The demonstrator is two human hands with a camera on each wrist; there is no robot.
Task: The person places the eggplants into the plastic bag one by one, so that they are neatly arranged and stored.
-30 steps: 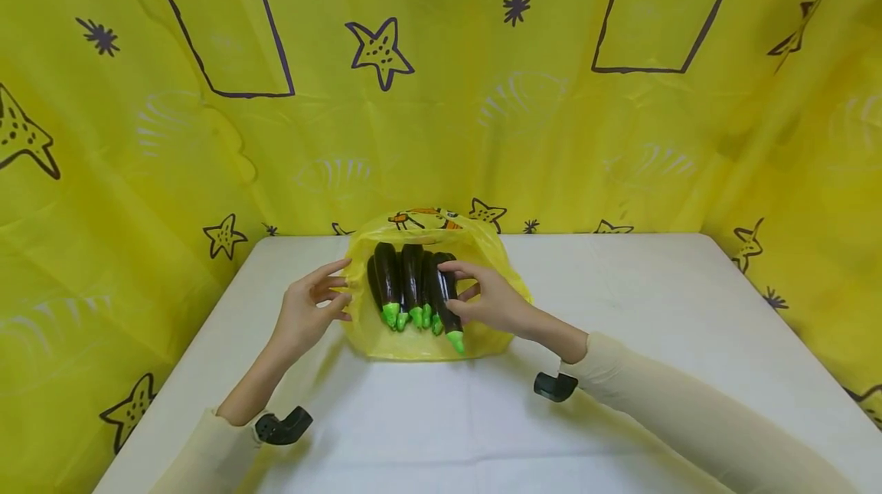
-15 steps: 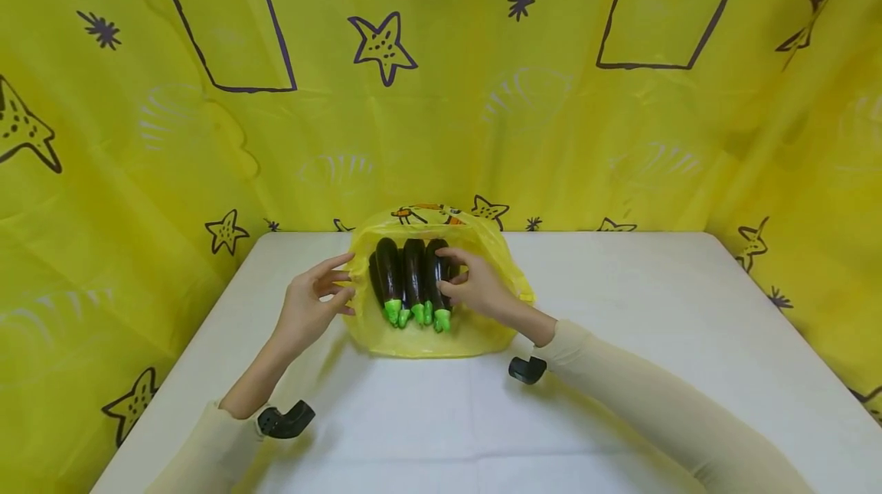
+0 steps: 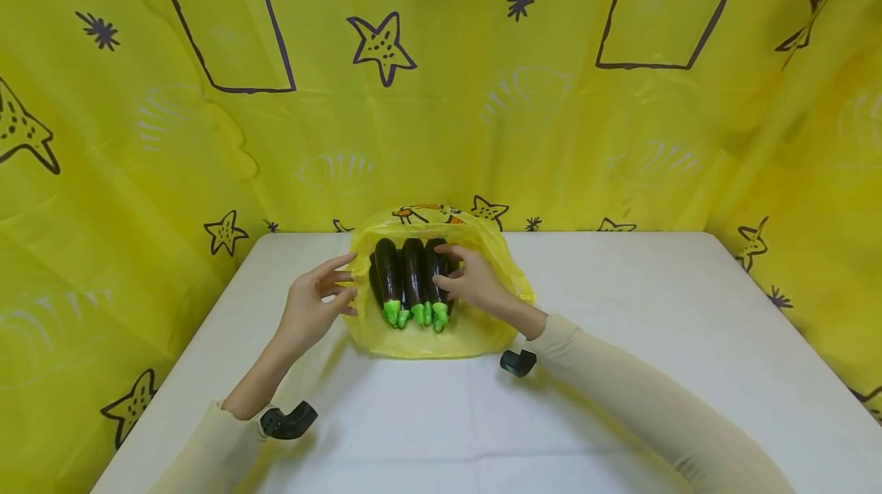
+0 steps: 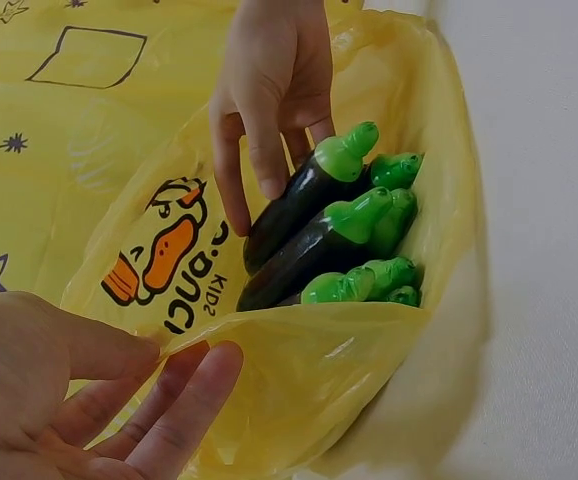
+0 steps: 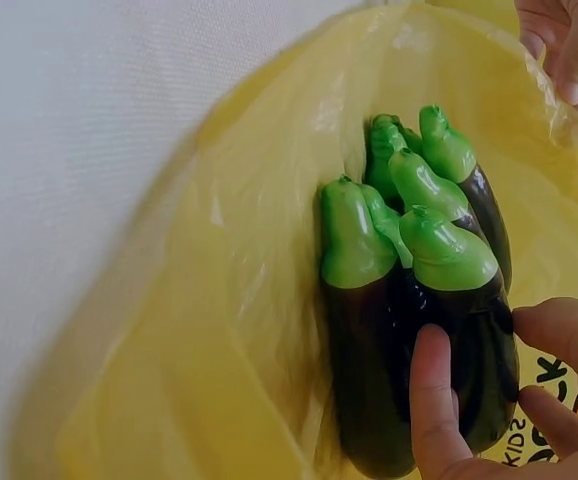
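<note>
A yellow plastic bag [image 3: 475, 337] lies on the table with its mouth toward me, its rim held up. Inside it are several dark purple eggplants [image 3: 390, 272] with bright green stem ends, side by side and partly stacked, stems facing the opening. At the bag's left rim, my left hand [image 3: 308, 312] pinches the plastic between thumb and fingers. My right hand [image 3: 477, 281] reaches into the bag from the right. Its thumb and fingers are on either side of the top right eggplant [image 5: 486, 375], which rests on others. The lower eggplants are partly hidden.
A white table [image 3: 620, 371] carries the bag near its back edge. Yellow cloth curtain [image 3: 441, 126] with drawn stars and fish surrounds the table at the back and both sides. Each wrist wears a small black camera [image 3: 518, 362].
My right hand has moved the eggplant deeper into the bag and leftward, setting it down on the pile in line with the others. The left hand stays at the bag's rim.
</note>
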